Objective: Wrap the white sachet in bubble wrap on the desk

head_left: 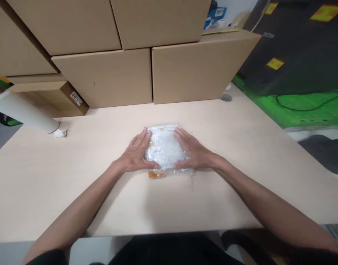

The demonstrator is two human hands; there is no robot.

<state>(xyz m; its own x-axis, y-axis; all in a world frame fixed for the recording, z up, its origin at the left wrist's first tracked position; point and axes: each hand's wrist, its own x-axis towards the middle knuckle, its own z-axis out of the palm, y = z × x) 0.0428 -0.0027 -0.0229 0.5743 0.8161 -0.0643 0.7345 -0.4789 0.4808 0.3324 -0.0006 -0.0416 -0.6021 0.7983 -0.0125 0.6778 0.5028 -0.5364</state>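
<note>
A clear plastic packet with flat white contents lies on the table in front of me. Its loose, wrinkled plastic edge faces me, with an orange patch at the left corner. My left hand grips the packet's left side, thumb along the near edge and fingers toward the far corner. On the opposite side my right hand holds it the same way, thumb near the front edge. What exactly is inside the packet I cannot make out.
Large cardboard boxes are stacked along the table's back. A white roll and a crumpled white scrap are at the left. To the right, beyond the table, stands a dark case on a green surface.
</note>
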